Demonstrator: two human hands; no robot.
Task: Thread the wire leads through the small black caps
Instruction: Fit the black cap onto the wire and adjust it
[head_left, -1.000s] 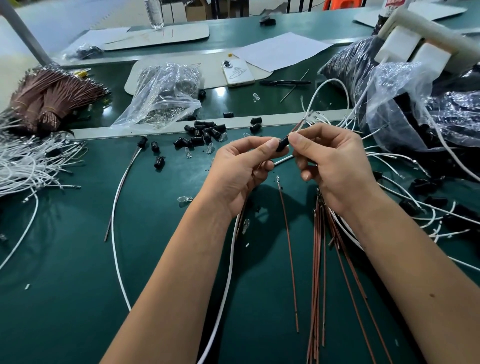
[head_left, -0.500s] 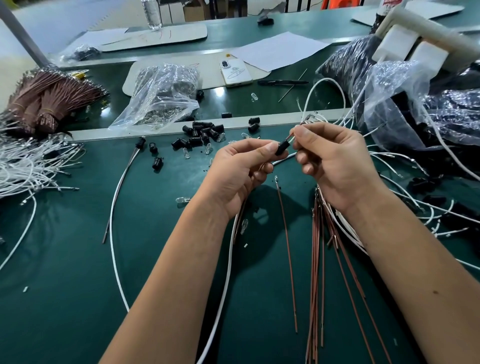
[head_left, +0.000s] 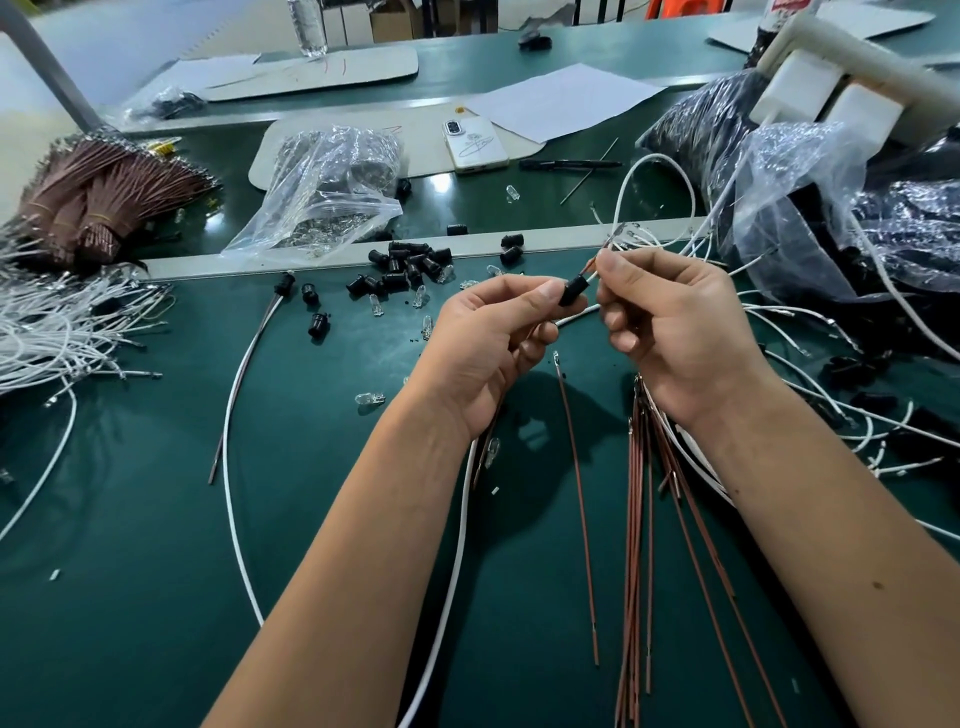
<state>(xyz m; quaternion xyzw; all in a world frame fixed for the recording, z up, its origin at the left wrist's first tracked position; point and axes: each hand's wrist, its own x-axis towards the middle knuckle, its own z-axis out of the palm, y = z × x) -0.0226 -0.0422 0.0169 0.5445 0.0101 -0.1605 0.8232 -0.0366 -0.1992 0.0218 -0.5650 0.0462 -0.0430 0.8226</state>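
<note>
My left hand (head_left: 493, 343) pinches a small black cap (head_left: 573, 291) between thumb and forefinger above the green mat. My right hand (head_left: 675, 332) grips the wire leads (head_left: 589, 266), one brown and one white, right where they come out of the cap's far end. A white wire (head_left: 467, 519) hangs down from under my left hand toward me. A pile of loose black caps (head_left: 410, 267) lies just beyond my hands. Brown wires (head_left: 636, 545) fan out on the mat below my right wrist.
Small clear bulbs (head_left: 370, 400) are scattered on the mat. White wires (head_left: 67, 332) pile up at left, brown wire bundles (head_left: 104, 202) behind them. Clear plastic bags (head_left: 332, 192) sit at the back, black bags (head_left: 857, 218) at right. A phone (head_left: 475, 143) and pen (head_left: 569, 164) lie beyond the rail.
The black cap has come further out between my fingertips and shows more fully. My right hand has shifted slightly along the leads; both hands stay close together.
</note>
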